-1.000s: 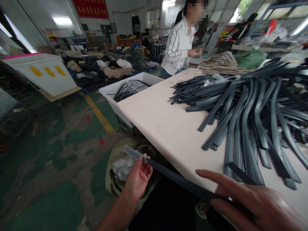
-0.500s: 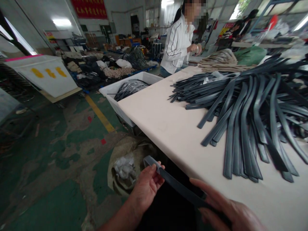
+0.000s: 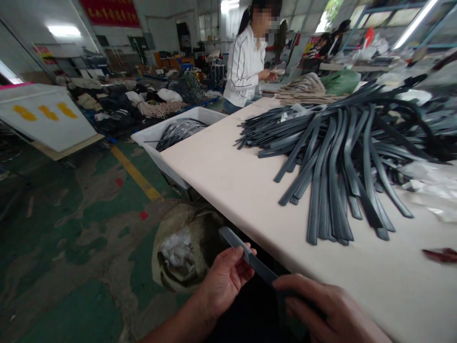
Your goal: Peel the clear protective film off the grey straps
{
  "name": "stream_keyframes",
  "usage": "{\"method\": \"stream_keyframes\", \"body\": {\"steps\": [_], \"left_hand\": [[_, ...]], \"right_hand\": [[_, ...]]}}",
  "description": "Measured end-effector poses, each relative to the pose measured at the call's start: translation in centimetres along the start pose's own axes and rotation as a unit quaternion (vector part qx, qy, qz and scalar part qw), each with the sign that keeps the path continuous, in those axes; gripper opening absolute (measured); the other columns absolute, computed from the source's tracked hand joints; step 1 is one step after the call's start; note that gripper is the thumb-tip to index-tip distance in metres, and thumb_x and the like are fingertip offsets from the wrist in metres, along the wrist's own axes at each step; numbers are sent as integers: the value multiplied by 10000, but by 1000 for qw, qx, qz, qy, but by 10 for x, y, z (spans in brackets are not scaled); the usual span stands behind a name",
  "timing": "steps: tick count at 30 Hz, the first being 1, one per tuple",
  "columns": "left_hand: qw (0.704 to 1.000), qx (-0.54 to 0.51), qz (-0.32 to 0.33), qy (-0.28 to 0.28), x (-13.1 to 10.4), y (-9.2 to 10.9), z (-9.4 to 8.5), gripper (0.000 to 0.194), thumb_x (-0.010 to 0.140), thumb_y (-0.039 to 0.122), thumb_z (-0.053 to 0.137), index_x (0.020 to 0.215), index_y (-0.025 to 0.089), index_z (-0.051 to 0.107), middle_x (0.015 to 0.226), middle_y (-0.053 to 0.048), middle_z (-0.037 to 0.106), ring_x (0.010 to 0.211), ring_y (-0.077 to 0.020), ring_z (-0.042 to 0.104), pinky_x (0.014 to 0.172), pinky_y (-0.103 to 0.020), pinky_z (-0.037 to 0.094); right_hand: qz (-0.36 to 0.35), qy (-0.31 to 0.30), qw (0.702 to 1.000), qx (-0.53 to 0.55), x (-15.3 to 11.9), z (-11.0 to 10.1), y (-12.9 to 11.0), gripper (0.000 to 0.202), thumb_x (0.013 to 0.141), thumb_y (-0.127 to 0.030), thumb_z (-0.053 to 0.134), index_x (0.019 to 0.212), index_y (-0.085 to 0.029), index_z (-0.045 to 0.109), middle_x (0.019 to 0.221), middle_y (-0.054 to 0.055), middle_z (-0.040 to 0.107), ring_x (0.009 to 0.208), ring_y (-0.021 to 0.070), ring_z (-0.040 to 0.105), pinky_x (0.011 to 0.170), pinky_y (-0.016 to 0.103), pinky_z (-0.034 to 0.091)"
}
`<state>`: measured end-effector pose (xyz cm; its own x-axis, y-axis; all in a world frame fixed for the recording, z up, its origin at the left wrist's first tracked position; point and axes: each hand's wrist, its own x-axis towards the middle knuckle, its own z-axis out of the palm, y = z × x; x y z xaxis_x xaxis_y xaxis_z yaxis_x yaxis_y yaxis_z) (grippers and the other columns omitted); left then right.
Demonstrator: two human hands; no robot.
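Strap (image 3: pixel 250 257) pinched in left hand (image 3: pixel 224 281) fingers, clamped under right hand (image 3: pixel 321 309); off table edge (image 3: pixel 257 224), could slip floorward.

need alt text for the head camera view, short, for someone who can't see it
Two bare hands hold one dark strap below a table edge: the left hand pinches it near its end, the right hand closes over the rest. A pile of dark straps lies on the cream table, and a person in a white jacket works at its far end.
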<state>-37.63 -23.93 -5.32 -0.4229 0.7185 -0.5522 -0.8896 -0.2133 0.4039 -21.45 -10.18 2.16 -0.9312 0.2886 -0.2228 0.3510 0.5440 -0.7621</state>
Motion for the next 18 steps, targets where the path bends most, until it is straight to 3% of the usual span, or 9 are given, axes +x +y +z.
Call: {"method": "stream_keyframes", "body": {"steps": [2, 5, 7, 10, 14, 16, 18], "left_hand": [[999, 9, -26, -19, -4, -11, 5, 210, 755, 274, 799, 913, 143, 758, 912, -84, 783, 804, -164, 702, 709, -261, 551], [999, 11, -38, -7, -6, -15, 7, 175, 806, 256, 747, 929, 133, 754, 904, -84, 782, 795, -164, 702, 714, -265, 552], [999, 5, -34, 16, -6, -10, 5, 153, 829, 245, 718, 925, 131, 752, 894, -85, 781, 782, -159, 701, 719, -264, 551], [999, 9, -35, 25, -6, -5, 1, 149, 840, 232, 701, 932, 125, 750, 888, -89, 780, 777, -158, 700, 722, -265, 552], [997, 28, -62, -28, -11, -15, 2, 160, 856, 227, 682, 960, 124, 746, 920, -82, 778, 794, -155, 697, 731, -258, 545], [995, 27, -69, -59, -16, -19, 4, 160, 884, 207, 641, 981, 126, 738, 970, -78, 775, 844, -153, 696, 773, -262, 539], [994, 6, -72, -84, -21, -19, 6, 163, 901, 172, 594, 981, 131, 729, 992, -71, 769, 880, -158, 694, 806, -283, 539]], "right_hand": [[-18, 27, 999, -2, 9, 7, -6, 249, 904, -210, 489, 1049, -292, 674, 827, -30, 742, 614, 153, 694, 626, 233, 572], [-101, 48, 994, -4, 11, 9, -11, 307, 864, -177, 585, 1137, -305, 643, 1012, -7, 735, 879, 182, 710, 804, 253, 566], [-163, 45, 986, -13, 4, 6, -11, 386, 850, -152, 607, 1201, -313, 602, 1067, 6, 723, 927, 180, 701, 808, 240, 561], [-241, 73, 967, -40, -3, 4, -5, 348, 913, -108, 475, 1192, -278, 596, 984, 27, 723, 844, 161, 698, 733, 233, 558], [-276, 162, 939, -124, 16, 14, 7, 295, 986, -153, 417, 1116, -246, 664, 949, 66, 710, 799, 180, 672, 687, 287, 558], [-282, 191, 925, -167, 30, 20, 11, 280, 1007, -208, 425, 1068, -265, 691, 1098, 94, 700, 980, 231, 657, 829, 388, 552], [-306, 181, 923, -150, 39, 24, 12, 273, 1026, -254, 410, 1071, -267, 679, 1177, 87, 691, 1117, 242, 618, 984, 459, 477]]}}
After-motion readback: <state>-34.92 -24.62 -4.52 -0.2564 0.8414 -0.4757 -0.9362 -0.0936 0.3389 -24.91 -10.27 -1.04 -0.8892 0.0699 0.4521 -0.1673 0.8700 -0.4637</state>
